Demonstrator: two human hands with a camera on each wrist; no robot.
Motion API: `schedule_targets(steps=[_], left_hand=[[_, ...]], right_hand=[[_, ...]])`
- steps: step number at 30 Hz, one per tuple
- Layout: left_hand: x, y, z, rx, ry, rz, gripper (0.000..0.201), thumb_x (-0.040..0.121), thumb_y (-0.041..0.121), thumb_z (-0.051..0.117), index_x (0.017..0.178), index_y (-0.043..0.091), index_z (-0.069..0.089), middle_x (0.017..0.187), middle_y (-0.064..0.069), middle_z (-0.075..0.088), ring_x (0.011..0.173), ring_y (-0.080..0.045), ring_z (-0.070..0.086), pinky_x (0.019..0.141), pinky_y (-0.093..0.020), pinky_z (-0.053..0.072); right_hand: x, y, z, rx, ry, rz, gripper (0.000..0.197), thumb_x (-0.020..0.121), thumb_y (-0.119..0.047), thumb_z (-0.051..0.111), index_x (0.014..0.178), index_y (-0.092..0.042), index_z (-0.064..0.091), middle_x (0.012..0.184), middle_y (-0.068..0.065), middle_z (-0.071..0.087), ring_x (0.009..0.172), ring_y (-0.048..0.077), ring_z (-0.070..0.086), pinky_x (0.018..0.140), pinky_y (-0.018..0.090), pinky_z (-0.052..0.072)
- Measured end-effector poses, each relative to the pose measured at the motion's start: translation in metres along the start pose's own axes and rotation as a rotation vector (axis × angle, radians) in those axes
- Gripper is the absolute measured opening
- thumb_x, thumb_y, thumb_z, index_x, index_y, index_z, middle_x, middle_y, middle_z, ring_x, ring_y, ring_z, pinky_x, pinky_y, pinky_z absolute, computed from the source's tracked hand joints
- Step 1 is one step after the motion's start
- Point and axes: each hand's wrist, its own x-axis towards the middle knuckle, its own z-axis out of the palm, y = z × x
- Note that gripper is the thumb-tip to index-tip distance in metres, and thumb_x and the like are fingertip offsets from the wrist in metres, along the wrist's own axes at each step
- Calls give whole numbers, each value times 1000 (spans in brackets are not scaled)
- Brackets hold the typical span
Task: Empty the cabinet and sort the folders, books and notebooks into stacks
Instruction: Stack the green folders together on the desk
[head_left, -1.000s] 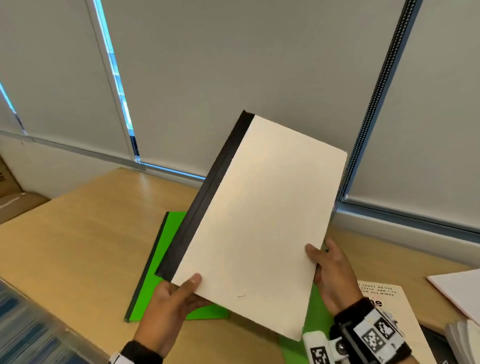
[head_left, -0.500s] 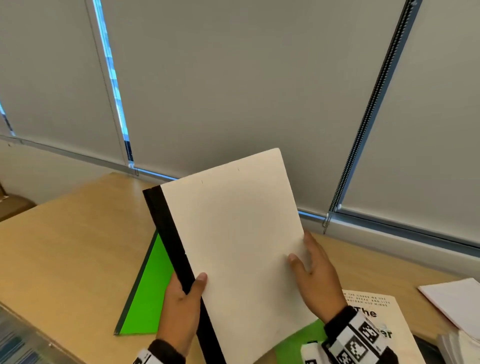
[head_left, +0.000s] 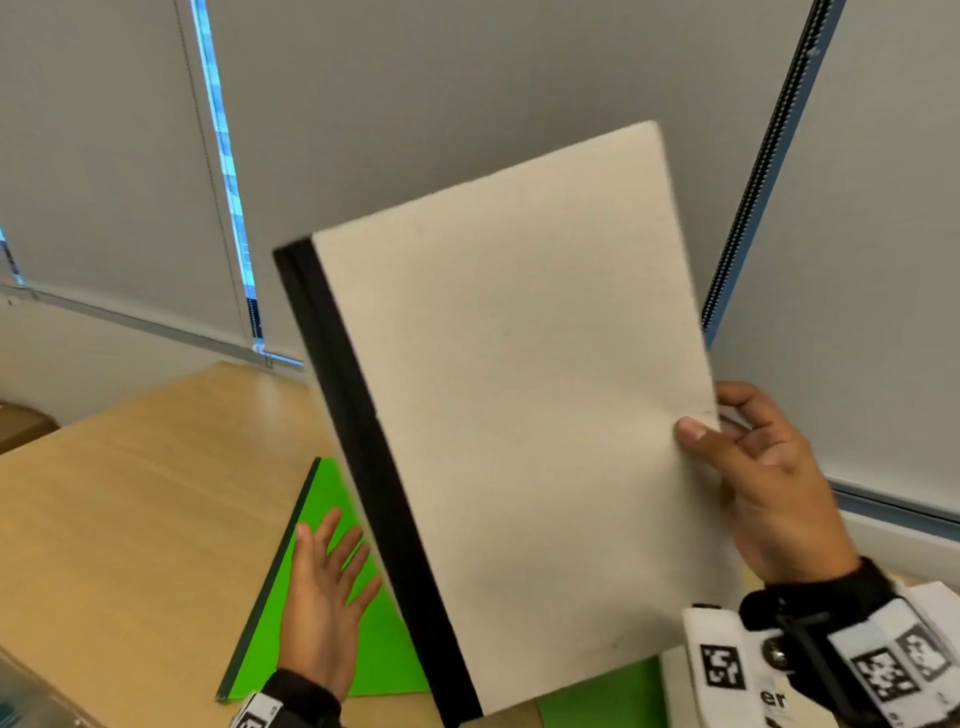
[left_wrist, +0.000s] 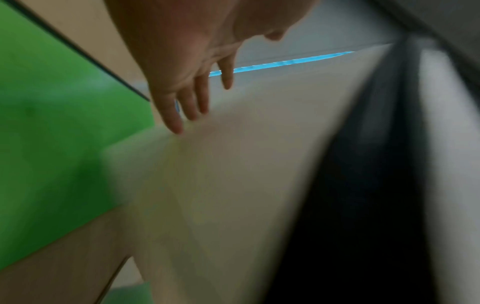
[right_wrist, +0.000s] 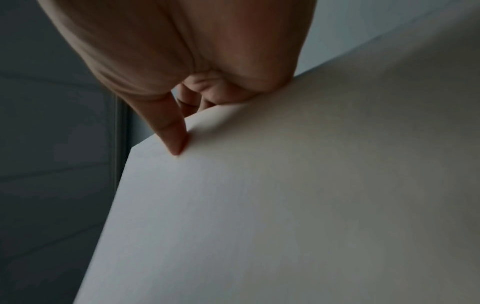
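Observation:
A cream notebook (head_left: 524, 405) with a black spine is held up in the air, tilted, in front of the window blinds. My right hand (head_left: 737, 441) pinches its right edge, thumb on the front cover and fingers behind; the right wrist view shows the thumb pressed on the notebook's cover (right_wrist: 259, 205). My left hand (head_left: 332, 566) hovers open with spread fingers over a green folder (head_left: 322, 504) lying on the wooden table (head_left: 135, 509). In the blurred left wrist view the left hand (left_wrist: 192, 98) is apart from the notebook (left_wrist: 233, 174).
A second green folder (head_left: 608, 696) and a white book with black lettering (head_left: 774, 699) lie on the table at the lower right, mostly hidden. Grey roller blinds (head_left: 467, 104) and the window sill close off the far side. A cardboard box (head_left: 21, 426) sits at the far left.
My left hand has let go of the notebook's spine and dropped, open, over the green folder. My right hand has shifted to the right edge and raised the notebook higher.

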Motion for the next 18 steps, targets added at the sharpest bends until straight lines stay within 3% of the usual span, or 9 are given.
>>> schedule_targets(steps=[3, 5, 7, 9, 11, 14, 16, 17, 18], left_hand=[[7, -4, -8, -62, 98, -181, 64, 92, 64, 36, 147, 32, 33, 148, -10, 40, 135, -30, 38, 108, -51, 30], [10, -8, -14, -141, 95, -245, 53, 92, 59, 42, 138, 33, 43, 134, -9, 49, 120, -29, 50, 96, -50, 40], [15, -10, -24, -231, 102, -218, 34, 92, 42, 52, 124, 28, 52, 124, -8, 55, 103, -27, 57, 82, -47, 46], [22, -11, -38, -291, 174, -130, 46, 88, 23, 58, 132, 17, 46, 121, -8, 56, 96, -24, 58, 74, -43, 47], [24, -1, -44, -345, 224, -47, 54, 86, 14, 60, 137, 13, 41, 119, -9, 59, 100, -24, 58, 75, -41, 46], [21, 14, -44, -435, 133, 24, 34, 89, 33, 60, 121, 21, 61, 112, -1, 68, 124, -25, 55, 89, -41, 44], [11, 26, -38, -521, -40, 29, 49, 96, 57, 41, 127, 26, 63, 125, -3, 66, 130, -28, 49, 109, -52, 28], [3, 29, -32, -546, -228, 27, 64, 95, 66, 31, 140, 26, 50, 145, -7, 48, 139, -28, 34, 116, -56, 7], [-4, 32, -28, -462, -280, 40, 76, 93, 72, 24, 150, 22, 25, 156, -10, 23, 145, -28, 14, 116, -52, -13]], right_hand=[[9, -6, -19, 31, 92, -14, 23, 83, -5, 58, 95, -24, 59, 83, -1, 76, 71, 9, 70, 63, 18, 56], [10, -3, -31, 15, 150, 4, 27, 90, 0, 54, 96, -26, 60, 83, -2, 76, 72, 8, 70, 64, 18, 56], [6, 3, -40, -10, 215, 24, 27, 92, -1, 54, 98, -26, 60, 83, -3, 76, 72, 7, 70, 64, 18, 57], [3, 13, -48, -46, 293, 26, 26, 93, -3, 56, 98, -28, 59, 82, -5, 76, 70, 6, 70, 62, 18, 57], [-1, 27, -55, -91, 364, 30, 25, 93, -5, 57, 97, -29, 59, 82, -6, 76, 66, 5, 69, 60, 18, 57], [-4, 51, -60, -143, 427, 72, 25, 94, -5, 55, 96, -29, 60, 76, -12, 74, 61, 0, 66, 54, 14, 53], [-6, 66, -62, -128, 471, 121, 26, 95, -4, 54, 95, -29, 60, 72, -14, 73, 59, -1, 65, 53, 14, 53], [-7, 74, -63, -120, 488, 148, 27, 96, -5, 53, 94, -30, 61, 72, -12, 73, 58, 1, 65, 52, 16, 54], [-8, 79, -63, -101, 497, 178, 28, 96, -5, 53, 92, -32, 62, 72, -10, 73, 58, 3, 66, 52, 18, 54]])
